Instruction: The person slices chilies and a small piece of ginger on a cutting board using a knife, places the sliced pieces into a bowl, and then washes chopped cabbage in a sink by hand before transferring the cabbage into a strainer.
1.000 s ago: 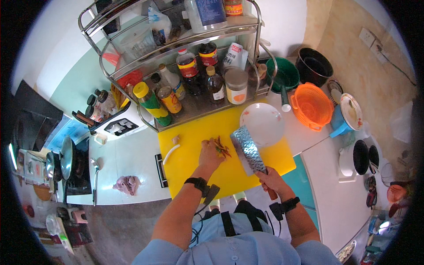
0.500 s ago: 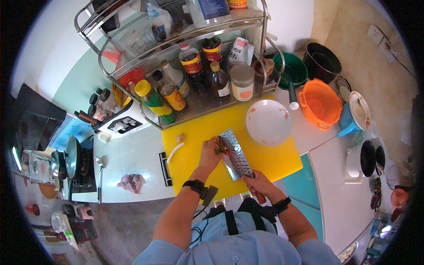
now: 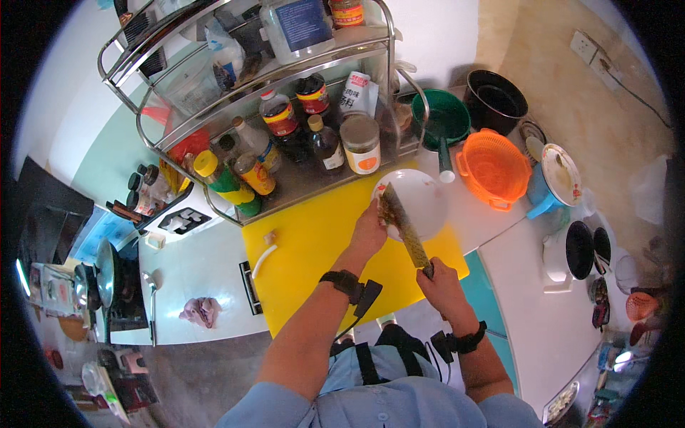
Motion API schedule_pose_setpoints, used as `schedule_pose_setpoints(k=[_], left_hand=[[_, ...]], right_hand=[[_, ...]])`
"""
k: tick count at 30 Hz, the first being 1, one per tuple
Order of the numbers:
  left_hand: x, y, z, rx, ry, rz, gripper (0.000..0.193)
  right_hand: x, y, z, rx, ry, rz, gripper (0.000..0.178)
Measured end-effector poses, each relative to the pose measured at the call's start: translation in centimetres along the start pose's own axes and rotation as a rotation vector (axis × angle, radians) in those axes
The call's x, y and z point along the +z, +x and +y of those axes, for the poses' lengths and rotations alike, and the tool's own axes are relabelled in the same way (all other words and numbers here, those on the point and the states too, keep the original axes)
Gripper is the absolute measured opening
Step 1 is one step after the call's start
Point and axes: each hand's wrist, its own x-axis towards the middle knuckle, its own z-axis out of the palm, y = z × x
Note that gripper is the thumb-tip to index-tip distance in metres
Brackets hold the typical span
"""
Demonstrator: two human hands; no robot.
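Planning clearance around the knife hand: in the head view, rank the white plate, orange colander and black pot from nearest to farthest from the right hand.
From the right hand, which grips the knife:
1. White plate, just ahead on the yellow board's far right corner.
2. Orange colander, farther off, right of the plate.
3. Black pot, farthest, at the back by the wall.

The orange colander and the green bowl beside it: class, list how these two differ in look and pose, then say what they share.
The orange colander is perforated all over, while the green bowl has solid walls. The colander has small side handles; the bowl has one long handle that reaches toward the white plate. The colander stands nearer the counter's front, the bowl further back by the metal rack. Both are round, open side up and apparently empty.
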Motion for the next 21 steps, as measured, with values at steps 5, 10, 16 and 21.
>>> schedule_pose_setpoints(k=[5,10,16,21], left_hand=[[-2.9,-1.4,1.2,-0.017,0.237,0.088,0.029],[-8.4,-6.3,0.3,-0.157,-0.001,-0.034,0.022],[-14.2,-12.8,-7.0,-0.287,0.575,0.328,0.023],[-18.7,-15.1,-13.7,-0.498,0.895,0.318,0.037]], right_hand=[[0.1,0.0,0.6,-0.016,-0.051,0.080,0.026],[0.5,-0.3,1.3,-0.104,-0.116,0.164,0.026],[1.8,-1.3,1.3,0.024,0.145,-0.127,0.030],[3.2,-2.4,0.5,-0.188,-0.034,-0.208,0.032]])
